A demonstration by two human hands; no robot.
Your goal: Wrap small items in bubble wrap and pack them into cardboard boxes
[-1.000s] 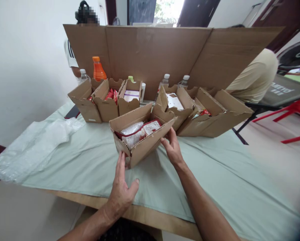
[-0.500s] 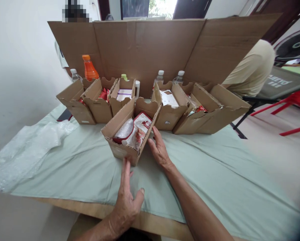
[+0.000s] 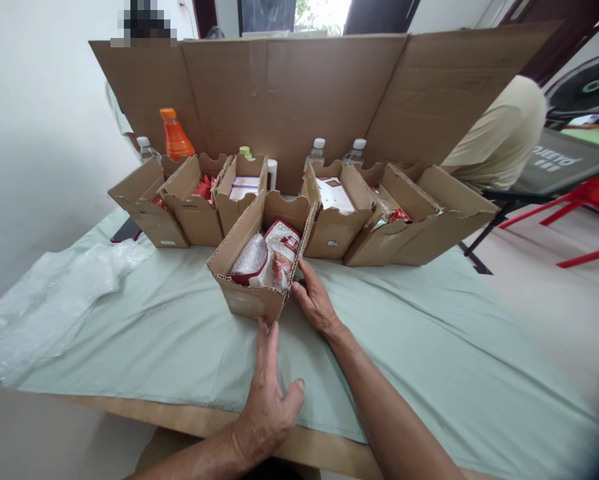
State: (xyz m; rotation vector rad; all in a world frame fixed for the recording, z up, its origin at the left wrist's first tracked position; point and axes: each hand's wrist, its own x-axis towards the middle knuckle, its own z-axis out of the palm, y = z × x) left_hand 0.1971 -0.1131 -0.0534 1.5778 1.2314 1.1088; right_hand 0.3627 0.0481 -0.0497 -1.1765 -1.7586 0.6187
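Note:
An open cardboard box (image 3: 252,303) stands at the middle of the cloth-covered table, in front of a row of similar boxes. Inside it lie a bubble-wrapped item (image 3: 250,255) and a red and white printed packet (image 3: 282,250). The fingertips of my left hand (image 3: 269,393) are at the lower front of this box, with the fingers stretched out and the thumb apart. Beside the box's right side, my right hand (image 3: 315,300) has its fingertips against the cardboard, thumb and fingers apart. Neither hand holds anything.
Bubble wrap (image 3: 64,293) covers the table's left part. Behind the box row stand an orange bottle (image 3: 177,139), clear bottles and a tall cardboard screen (image 3: 289,93). A person's bent leg (image 3: 502,143) shows beyond the screen at right, near a grey chair (image 3: 554,167).
The middle box has turned slightly, its front end shifting right and a little back. My left hand has moved right along with it, while my right hand has shifted only slightly.

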